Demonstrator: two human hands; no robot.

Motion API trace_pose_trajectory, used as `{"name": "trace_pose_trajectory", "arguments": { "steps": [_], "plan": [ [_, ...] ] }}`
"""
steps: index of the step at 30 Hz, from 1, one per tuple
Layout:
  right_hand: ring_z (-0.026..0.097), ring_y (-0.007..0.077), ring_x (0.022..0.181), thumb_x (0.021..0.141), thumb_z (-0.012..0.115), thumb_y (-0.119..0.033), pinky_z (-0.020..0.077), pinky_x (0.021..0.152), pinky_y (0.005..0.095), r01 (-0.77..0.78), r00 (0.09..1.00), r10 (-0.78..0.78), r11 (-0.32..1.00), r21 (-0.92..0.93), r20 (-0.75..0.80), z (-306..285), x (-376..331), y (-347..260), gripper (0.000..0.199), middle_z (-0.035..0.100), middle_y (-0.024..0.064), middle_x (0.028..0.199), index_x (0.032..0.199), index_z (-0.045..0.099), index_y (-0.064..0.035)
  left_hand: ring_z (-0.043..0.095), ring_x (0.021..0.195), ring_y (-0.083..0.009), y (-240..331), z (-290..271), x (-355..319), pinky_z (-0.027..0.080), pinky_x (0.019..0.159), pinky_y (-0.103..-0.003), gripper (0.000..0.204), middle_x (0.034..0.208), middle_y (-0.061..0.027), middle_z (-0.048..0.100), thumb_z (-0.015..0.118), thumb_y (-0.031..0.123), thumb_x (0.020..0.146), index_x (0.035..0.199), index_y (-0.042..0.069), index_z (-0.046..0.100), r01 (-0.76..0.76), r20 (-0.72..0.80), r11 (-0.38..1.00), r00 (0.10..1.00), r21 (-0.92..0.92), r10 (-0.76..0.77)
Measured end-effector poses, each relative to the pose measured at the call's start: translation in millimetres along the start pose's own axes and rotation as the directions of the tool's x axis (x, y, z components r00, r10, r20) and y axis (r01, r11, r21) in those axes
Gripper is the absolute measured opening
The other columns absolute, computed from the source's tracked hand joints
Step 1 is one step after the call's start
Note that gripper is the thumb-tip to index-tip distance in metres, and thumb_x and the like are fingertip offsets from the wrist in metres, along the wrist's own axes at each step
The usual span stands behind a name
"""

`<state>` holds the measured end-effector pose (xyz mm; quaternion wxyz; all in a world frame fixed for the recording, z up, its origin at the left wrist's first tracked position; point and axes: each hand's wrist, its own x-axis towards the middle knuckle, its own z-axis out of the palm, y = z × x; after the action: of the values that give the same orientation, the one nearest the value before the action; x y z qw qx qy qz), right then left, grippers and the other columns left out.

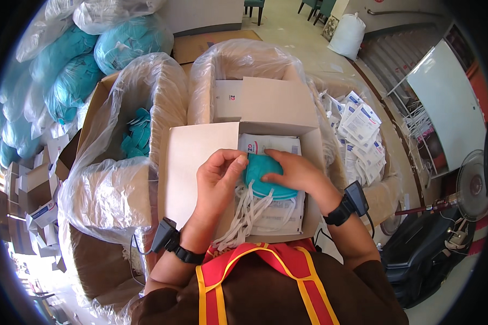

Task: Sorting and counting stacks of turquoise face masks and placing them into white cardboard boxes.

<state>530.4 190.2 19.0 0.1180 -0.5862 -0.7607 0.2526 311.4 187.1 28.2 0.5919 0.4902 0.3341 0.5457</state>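
Over an open cardboard box (200,162) is a small stack of teal cup-shaped face masks (260,172), with white elastic straps (249,211) hanging in a bundle toward me. My right hand (295,170) grips the stack from the right, its thumb lying across the top mask. At the stack's upper left edge, my left hand (222,173) is closed in a pinch on the mask's rim. White printed packets (279,225) lie flat in the box beneath the masks. How many masks are stacked cannot be made out.
A plastic-lined carton (160,97) at left holds loose teal pieces (138,132). White packets (360,127) fill another lined carton at right. Behind stands a lined carton (249,57) with a box inside. Bulging bags (73,70) pile up far left; a fan (472,184) stands right.
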Motion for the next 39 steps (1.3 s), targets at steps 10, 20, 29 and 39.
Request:
{"name": "trace_pose_trajectory", "arguments": {
  "steps": [10, 20, 29, 39],
  "plan": [
    [0.054, 0.0338, 0.116, 0.066, 0.084, -0.037, 0.0444, 0.097, 0.0388, -0.045, 0.998, 0.041, 0.994, 0.097, 0.039, -0.2, 8.8, 8.5, 0.09, 0.054, 0.022, 0.125, 0.138, 0.044, -0.0028, 0.061, 0.08, -0.0111, -1.8, -0.8, 4.5, 0.05, 0.077, -0.025, 0.013, 0.087, -0.0065, 0.066, 0.06, 0.008, 0.094, 0.1, -0.003, 0.062, 0.009, -0.003, 0.999, 1.0, 0.049, -0.009],
    [0.057, 0.0231, 0.103, 0.066, 0.085, -0.021, 0.0464, 0.091, 0.0328, -0.175, 0.978, 0.112, 0.904, 0.389, 0.178, 6.5, -10.9, -13.2, 0.08, 0.058, 0.0119, 0.113, 0.136, 0.048, -0.004, 0.062, 0.079, -0.0096, 3.8, -6.5, 5.7, 0.051, 0.073, -0.023, 0.013, 0.087, -0.0043, 0.066, 0.062, 0.009, 0.093, 0.099, -0.002, 0.063, 0.043, -0.049, 0.999, 0.998, -0.027, -0.044],
    [0.06, 0.0313, 0.105, 0.078, 0.075, -0.024, 0.0465, 0.091, 0.0359, -0.02, 0.982, -0.076, 0.871, 0.491, 0.174, 21.8, -69.0, -56.1, 0.05, 0.059, 0.0168, 0.116, 0.12, 0.056, -0.0032, 0.063, 0.075, -0.0111, 9.9, -5.2, 3.3, 0.051, 0.072, -0.025, 0.014, 0.08, -0.0057, 0.067, 0.063, 0.012, 0.093, 0.098, -0.001, 0.064, 0.038, -0.074, 0.998, 0.996, -0.051, -0.042],
    [0.03, 0.0403, 0.138, 0.068, 0.083, -0.027, 0.0311, 0.11, 0.0452, 0.105, 0.989, -0.104, 0.994, 0.008, -0.109, 19.4, -42.3, -18.8, 0.044, 0.042, 0.0221, 0.142, 0.102, 0.067, -0.0036, 0.062, 0.077, -0.0105, 8.7, -2.7, 1.3, 0.05, 0.074, -0.024, 0.014, 0.081, -0.0051, 0.066, 0.062, 0.012, 0.093, 0.099, -0.001, 0.064, 0.041, -0.043, 0.999, 0.998, -0.012, -0.042]
  ]
}}
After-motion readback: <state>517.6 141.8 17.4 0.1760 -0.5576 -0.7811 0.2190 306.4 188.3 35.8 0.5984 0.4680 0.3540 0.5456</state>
